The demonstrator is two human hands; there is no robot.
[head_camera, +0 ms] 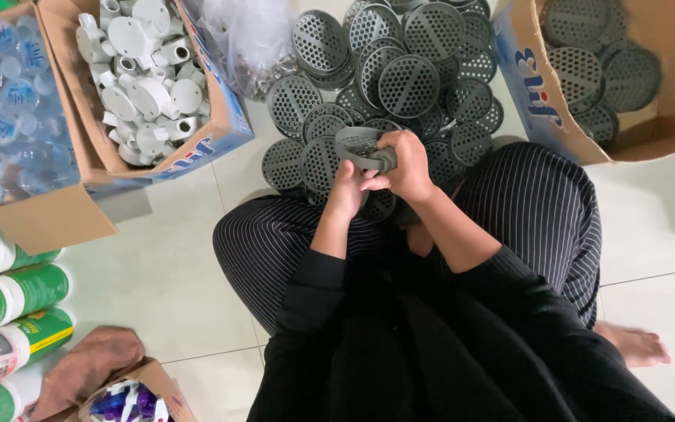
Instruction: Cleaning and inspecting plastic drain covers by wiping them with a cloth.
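Observation:
I sit cross-legged on a white tiled floor. Both hands hold one grey round perforated strainer disc above my lap. My right hand wraps over its right rim. My left hand grips it from below on the left. Just beyond my hands lies a heap of the same grey perforated discs spread on the floor.
A cardboard box at the upper right holds more grey discs. At the upper left, one box holds white plastic fittings and another holds clear blue-capped pieces. Green cans line the left edge. A clear plastic bag lies near the heap.

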